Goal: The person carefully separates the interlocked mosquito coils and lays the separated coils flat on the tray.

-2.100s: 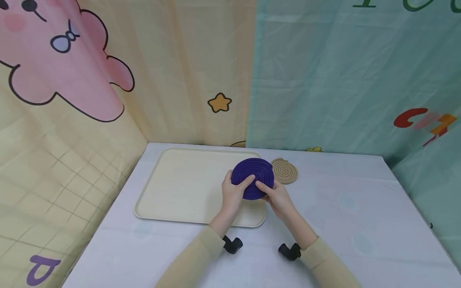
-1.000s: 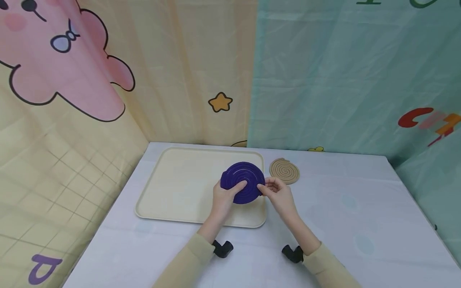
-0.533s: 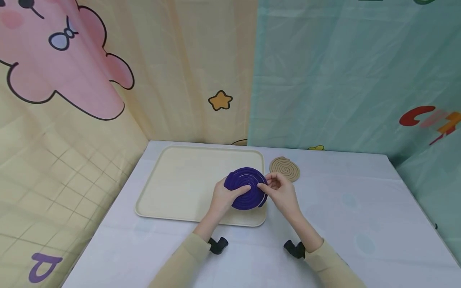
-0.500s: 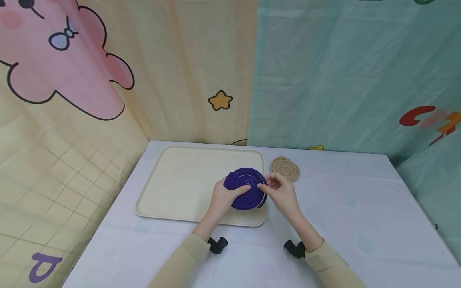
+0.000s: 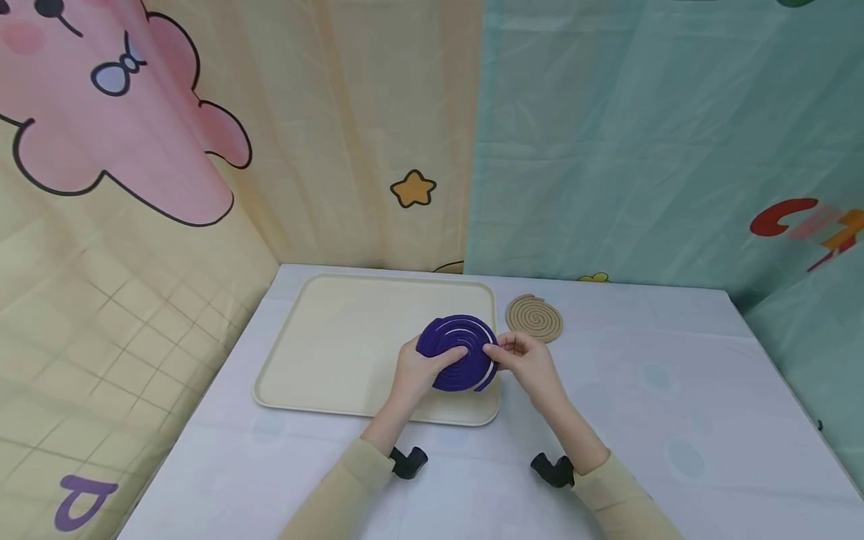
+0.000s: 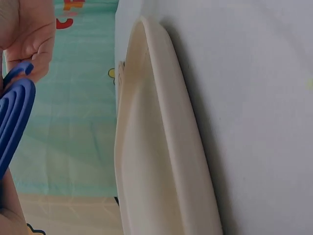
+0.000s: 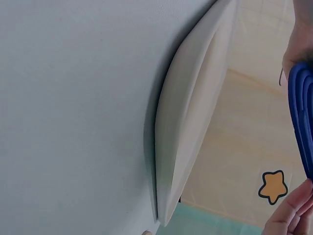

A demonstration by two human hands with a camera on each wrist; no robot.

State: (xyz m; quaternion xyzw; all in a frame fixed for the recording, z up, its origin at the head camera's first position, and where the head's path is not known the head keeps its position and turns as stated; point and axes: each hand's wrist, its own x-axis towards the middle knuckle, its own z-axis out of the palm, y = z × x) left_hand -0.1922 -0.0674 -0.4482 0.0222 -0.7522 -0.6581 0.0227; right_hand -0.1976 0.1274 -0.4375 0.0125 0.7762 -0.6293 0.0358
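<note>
A flat, round purple spiral coil [image 5: 457, 379] is held up over the right part of the cream tray [image 5: 317, 375] in the head view. My left hand [image 5: 413, 369] grips its left side, thumb across the face and the other fingers behind it. With thumb and fingers my right hand [image 5: 532, 366] pinches the outer strand at the right edge. That strand stands slightly away from the other rings, a thin gap showing between them. The left wrist view shows the loose strand end beside the coil [image 6: 15, 120]; in the right wrist view the coil [image 7: 299, 110] is cut off.
A tan spiral coil [image 5: 534, 318] lies flat on the white-covered table [image 5: 648, 390], just right of the tray. Printed curtains [image 5: 337, 135] stand along the table's back and sides. Black wrist mounts [image 5: 409, 462] sit under both sleeve cuffs.
The right thumb has gone from the coil's face to its right edge. The outer strand there has parted from the rings, and the gap has widened slightly. The coil has shifted a little lower.
</note>
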